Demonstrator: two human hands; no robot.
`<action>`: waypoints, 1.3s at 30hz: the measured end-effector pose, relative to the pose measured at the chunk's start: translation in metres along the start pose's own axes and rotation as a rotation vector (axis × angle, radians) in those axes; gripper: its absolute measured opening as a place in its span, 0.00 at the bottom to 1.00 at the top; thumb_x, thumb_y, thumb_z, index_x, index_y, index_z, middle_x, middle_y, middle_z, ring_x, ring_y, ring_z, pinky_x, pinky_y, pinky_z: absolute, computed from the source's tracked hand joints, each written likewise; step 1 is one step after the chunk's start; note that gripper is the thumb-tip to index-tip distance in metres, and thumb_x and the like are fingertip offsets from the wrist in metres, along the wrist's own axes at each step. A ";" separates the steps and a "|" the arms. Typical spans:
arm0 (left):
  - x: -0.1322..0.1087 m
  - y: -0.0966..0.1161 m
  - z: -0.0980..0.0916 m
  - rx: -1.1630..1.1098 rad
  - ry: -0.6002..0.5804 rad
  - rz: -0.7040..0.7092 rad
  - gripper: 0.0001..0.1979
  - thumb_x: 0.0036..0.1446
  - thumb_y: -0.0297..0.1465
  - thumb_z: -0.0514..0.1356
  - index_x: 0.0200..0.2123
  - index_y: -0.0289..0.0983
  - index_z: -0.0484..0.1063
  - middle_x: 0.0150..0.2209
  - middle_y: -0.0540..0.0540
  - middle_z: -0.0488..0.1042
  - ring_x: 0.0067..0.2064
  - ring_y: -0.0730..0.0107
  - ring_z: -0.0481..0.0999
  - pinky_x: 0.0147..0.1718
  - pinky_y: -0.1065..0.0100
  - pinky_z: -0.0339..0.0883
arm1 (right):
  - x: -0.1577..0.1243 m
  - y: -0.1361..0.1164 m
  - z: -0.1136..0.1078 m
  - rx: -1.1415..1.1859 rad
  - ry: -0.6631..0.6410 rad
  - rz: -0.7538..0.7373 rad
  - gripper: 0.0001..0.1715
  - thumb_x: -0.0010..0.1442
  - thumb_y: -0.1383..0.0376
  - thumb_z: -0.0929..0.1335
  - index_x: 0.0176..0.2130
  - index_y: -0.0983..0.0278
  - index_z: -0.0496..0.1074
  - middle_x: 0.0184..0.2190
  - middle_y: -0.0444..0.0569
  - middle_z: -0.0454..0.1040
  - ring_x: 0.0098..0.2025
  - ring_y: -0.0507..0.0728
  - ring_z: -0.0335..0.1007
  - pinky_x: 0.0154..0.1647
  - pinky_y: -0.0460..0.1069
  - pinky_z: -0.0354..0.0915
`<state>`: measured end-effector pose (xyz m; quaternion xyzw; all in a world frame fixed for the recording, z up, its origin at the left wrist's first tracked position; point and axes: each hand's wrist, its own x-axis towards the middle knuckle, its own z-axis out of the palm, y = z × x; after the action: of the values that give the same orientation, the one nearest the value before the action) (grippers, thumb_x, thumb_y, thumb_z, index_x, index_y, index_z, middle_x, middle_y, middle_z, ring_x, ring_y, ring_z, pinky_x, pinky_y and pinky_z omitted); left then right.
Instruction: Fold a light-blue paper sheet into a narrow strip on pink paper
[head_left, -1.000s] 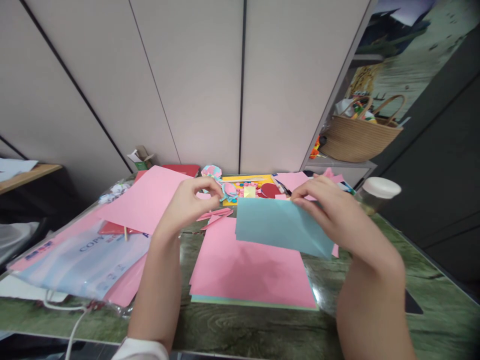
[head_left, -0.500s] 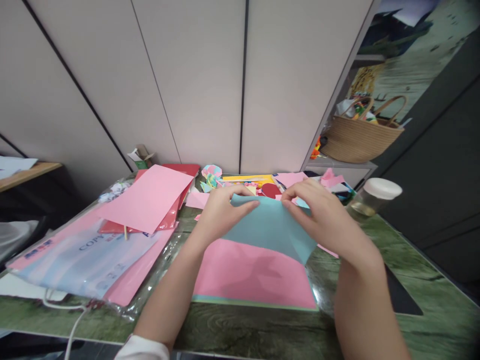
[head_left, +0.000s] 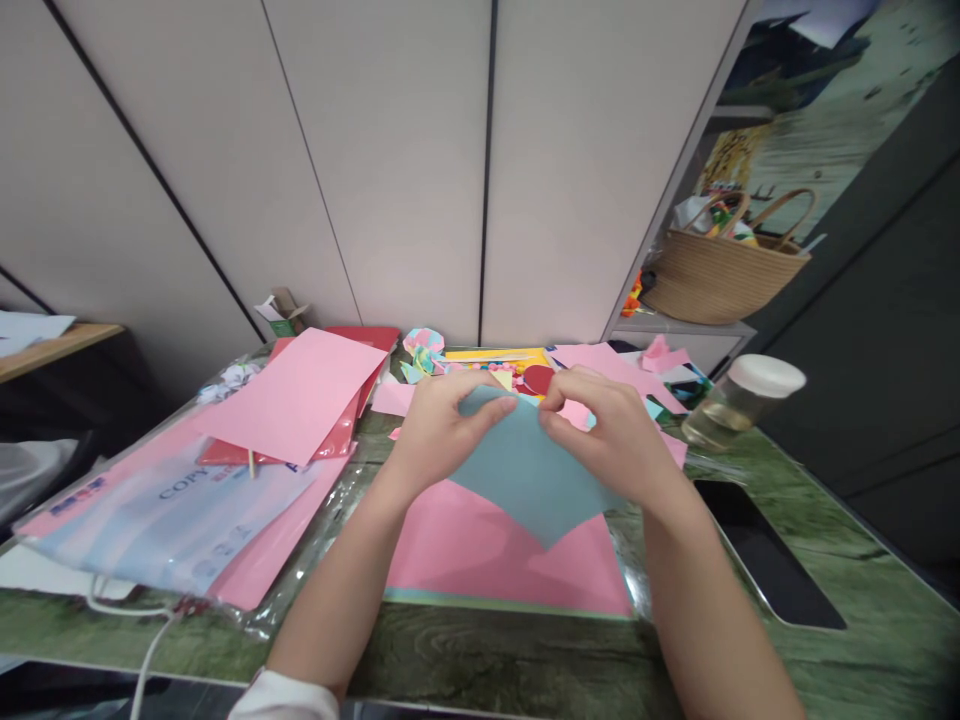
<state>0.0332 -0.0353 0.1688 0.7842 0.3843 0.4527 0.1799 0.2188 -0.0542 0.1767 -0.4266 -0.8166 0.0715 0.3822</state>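
Note:
Both of my hands hold a light blue sheet of paper [head_left: 525,475] above the table, with one corner pointing down toward me. My left hand [head_left: 439,425] pinches its upper left edge. My right hand [head_left: 607,435] pinches the upper right edge, close to the left hand. Under the blue sheet lies a stack of pink paper [head_left: 487,555] with a green sheet showing at its bottom edge.
A plastic pack of copy paper [head_left: 150,510] and a loose pink sheet [head_left: 296,395] lie at left. Paper scraps and craft bits [head_left: 510,370] litter the far edge. A lidded jar [head_left: 739,400] and a black phone [head_left: 765,550] sit at right; a woven basket [head_left: 724,270] stands on a shelf.
My left hand came over from the left and took hold of the blue sheet. Both hands moved together, and the sheet turned so a corner points down.

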 end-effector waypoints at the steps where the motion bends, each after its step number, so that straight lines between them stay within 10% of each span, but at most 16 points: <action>1: 0.000 -0.001 -0.002 -0.001 0.013 -0.023 0.09 0.55 0.36 0.59 0.26 0.38 0.72 0.26 0.52 0.74 0.30 0.70 0.72 0.31 0.70 0.64 | 0.000 0.001 -0.002 -0.003 -0.008 0.006 0.09 0.53 0.73 0.63 0.24 0.62 0.60 0.24 0.41 0.66 0.30 0.52 0.61 0.34 0.48 0.55; 19: -0.008 -0.042 -0.084 -0.174 0.569 -0.107 0.08 0.45 0.32 0.67 0.21 0.36 0.71 0.20 0.54 0.65 0.24 0.77 0.62 0.21 0.73 0.54 | -0.012 0.041 -0.050 -0.168 -0.094 0.204 0.08 0.50 0.71 0.64 0.21 0.62 0.63 0.23 0.40 0.69 0.28 0.52 0.62 0.30 0.47 0.54; 25: -0.003 -0.047 -0.074 -0.371 -0.020 -0.062 0.12 0.45 0.40 0.66 0.22 0.38 0.74 0.24 0.47 0.73 0.27 0.67 0.70 0.26 0.66 0.64 | -0.003 0.071 -0.038 0.195 -0.084 0.246 0.09 0.56 0.59 0.66 0.29 0.62 0.69 0.30 0.45 0.72 0.34 0.55 0.67 0.37 0.50 0.61; 29: 0.010 -0.052 -0.034 -0.664 -0.407 0.164 0.08 0.48 0.38 0.65 0.24 0.40 0.76 0.29 0.44 0.75 0.38 0.61 0.73 0.41 0.57 0.65 | 0.011 0.063 0.007 0.454 -0.433 0.202 0.14 0.59 0.56 0.64 0.41 0.61 0.71 0.42 0.48 0.73 0.44 0.56 0.68 0.44 0.51 0.63; 34: 0.017 -0.072 0.005 -0.875 -0.370 0.137 0.14 0.46 0.43 0.66 0.22 0.39 0.73 0.39 0.43 0.74 0.49 0.57 0.70 0.47 0.55 0.61 | 0.019 0.054 0.059 0.786 -0.789 0.090 0.15 0.61 0.58 0.63 0.45 0.59 0.71 0.47 0.47 0.71 0.52 0.55 0.65 0.54 0.52 0.59; 39: 0.017 -0.083 0.017 -1.022 -0.306 0.096 0.17 0.45 0.45 0.66 0.19 0.39 0.70 0.41 0.46 0.73 0.54 0.58 0.67 0.50 0.56 0.58 | 0.020 0.059 0.083 0.848 -0.665 0.162 0.10 0.56 0.58 0.67 0.34 0.62 0.69 0.37 0.46 0.72 0.42 0.54 0.68 0.46 0.52 0.63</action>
<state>0.0159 0.0321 0.1170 0.6705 0.0478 0.4702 0.5719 0.1929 0.0150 0.1037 -0.2512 -0.7575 0.5549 0.2351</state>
